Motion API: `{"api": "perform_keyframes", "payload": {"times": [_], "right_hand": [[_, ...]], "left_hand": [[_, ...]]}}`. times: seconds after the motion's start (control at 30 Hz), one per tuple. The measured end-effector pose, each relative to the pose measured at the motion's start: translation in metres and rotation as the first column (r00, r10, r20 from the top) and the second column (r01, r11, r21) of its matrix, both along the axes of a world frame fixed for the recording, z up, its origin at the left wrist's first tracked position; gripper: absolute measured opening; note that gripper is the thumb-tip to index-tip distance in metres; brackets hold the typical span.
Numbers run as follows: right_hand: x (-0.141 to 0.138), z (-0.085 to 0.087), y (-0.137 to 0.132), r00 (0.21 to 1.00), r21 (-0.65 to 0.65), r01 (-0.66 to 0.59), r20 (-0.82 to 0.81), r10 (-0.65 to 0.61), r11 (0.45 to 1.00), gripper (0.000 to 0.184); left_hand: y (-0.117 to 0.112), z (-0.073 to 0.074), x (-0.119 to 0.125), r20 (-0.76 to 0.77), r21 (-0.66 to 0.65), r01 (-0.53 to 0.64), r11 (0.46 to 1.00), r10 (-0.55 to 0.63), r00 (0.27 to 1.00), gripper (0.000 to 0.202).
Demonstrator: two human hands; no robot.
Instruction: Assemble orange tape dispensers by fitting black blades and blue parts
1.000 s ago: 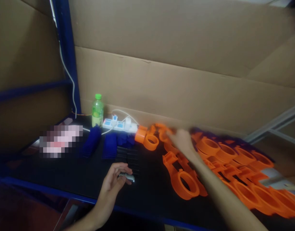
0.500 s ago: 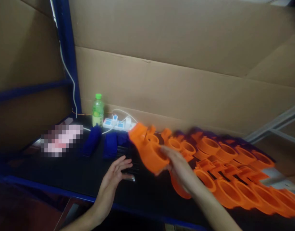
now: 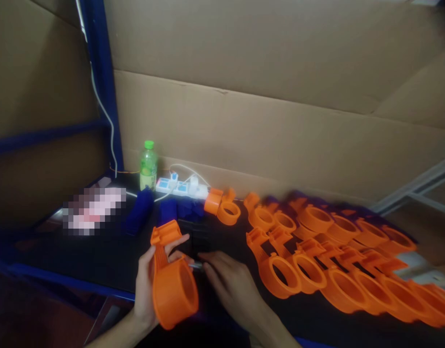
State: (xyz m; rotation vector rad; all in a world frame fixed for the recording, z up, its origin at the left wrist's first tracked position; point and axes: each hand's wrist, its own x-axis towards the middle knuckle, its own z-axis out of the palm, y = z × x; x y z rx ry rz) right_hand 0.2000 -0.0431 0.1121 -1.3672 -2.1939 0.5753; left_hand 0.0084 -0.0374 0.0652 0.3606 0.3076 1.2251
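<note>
My left hand grips an orange plastic part with a wide ring at its near end and a clamp-like tab at its far end, held just above the front of the black table. My right hand rests beside it, fingers stretched toward a small silvery metal piece lying on the table at my fingertips. I cannot tell whether the fingers pinch that piece. Rows of black pieces lie just behind both hands.
Several similar orange ring parts lie in rows across the right half of the table. Blue plastic pieces sit at centre left. A green-capped bottle and a white power strip stand by the cardboard wall. A blue shelf post rises at left.
The orange part went from my right hand, carried in from the right, into my left hand near the table's front. My right hand then dropped to the small metal piece.
</note>
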Motion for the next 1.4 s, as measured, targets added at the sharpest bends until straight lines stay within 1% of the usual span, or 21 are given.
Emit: {"api": "perform_keyframes", "payload": {"times": [0.07,0.13,0.23,0.37,0.57,0.67,0.83,1.03,1.17,1.3,1.4], "right_hand": [[0.004,-0.006,0.006,0.99,0.154,-0.019,0.138,-0.002,0.988,0.034],[0.004,-0.013,0.009,0.97,0.227,-0.085,0.242,0.028,0.97,0.036],[0.001,-0.023,0.008,0.946,0.26,-0.159,0.316,0.072,0.952,0.03],[-0.004,-0.034,0.004,0.936,0.247,-0.166,0.344,0.074,0.955,0.027],[0.002,-0.04,0.002,0.951,0.214,-0.141,0.299,0.073,0.966,0.029],[0.006,-0.04,0.002,0.959,0.221,-0.13,0.275,0.066,0.967,0.026],[0.013,-0.04,0.0,0.968,0.241,-0.098,0.247,0.037,0.965,0.028],[0.029,-0.047,0.001,0.973,0.29,-0.089,0.228,0.021,0.953,0.032],[0.039,-0.05,-0.001,0.979,0.28,-0.065,0.205,0.007,0.958,0.032],[0.047,-0.044,-0.006,0.99,0.253,-0.032,0.141,-0.004,0.967,0.031],[0.052,-0.033,-0.01,0.999,0.179,0.034,0.012,-0.037,0.983,0.027]], "left_hand": [[0.002,-0.001,-0.002,0.027,-0.021,0.048,0.999,-0.047,0.999,0.06],[0.003,-0.002,-0.002,0.018,-0.019,0.077,0.997,-0.077,0.997,0.06],[0.006,-0.004,-0.003,-0.017,-0.017,0.093,0.996,-0.093,0.996,0.06],[0.009,-0.006,-0.003,-0.066,-0.032,0.118,0.993,-0.12,0.991,0.06],[0.007,-0.004,-0.002,-0.144,-0.028,0.117,0.993,-0.119,0.982,0.061],[0.007,-0.001,-0.002,-0.175,-0.014,0.123,0.992,-0.124,0.977,0.06],[0.006,0.003,0.0,-0.218,-0.006,0.074,0.997,-0.073,0.973,0.058],[0.006,0.003,0.002,-0.246,0.007,0.058,0.998,-0.055,0.968,0.059],[0.006,0.003,0.002,-0.248,0.006,0.062,0.998,-0.058,0.967,0.059],[0.006,0.004,0.002,-0.253,-0.002,0.071,0.997,-0.069,0.965,0.058],[0.005,0.006,0.003,-0.276,0.002,0.074,0.997,-0.07,0.958,0.055]]}}
